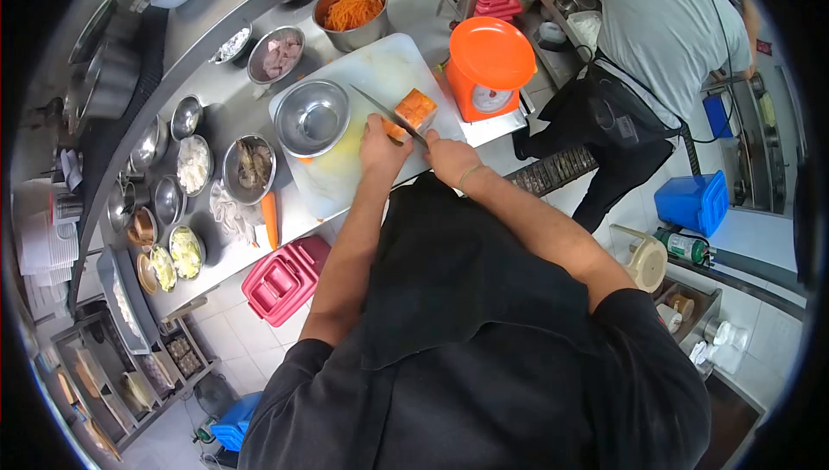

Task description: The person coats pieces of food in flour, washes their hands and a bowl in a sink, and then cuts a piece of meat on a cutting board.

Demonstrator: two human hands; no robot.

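On the white cutting board (393, 60), my right hand (451, 159) is closed around the handle of a knife (380, 106). Its blade points up and left, crossing in front of an orange-and-white block (417, 109) that looks like packed crab sticks. My left hand (384, 149) is closed just left of the blade, with a small orange piece (393, 129) at its fingertips, partly hidden by the hand and knife. A steel bowl (313, 116) stands on the board, left of my hands.
An orange kitchen scale (490, 64) stands right of the board. Shredded carrot fills a steel pot (352, 17) behind it. Bowls of meat (281, 54) and shrimp (250, 168) and a carrot (270, 220) lie left. A co-worker (665, 47) is at the right; a red bin (285, 280) is below.
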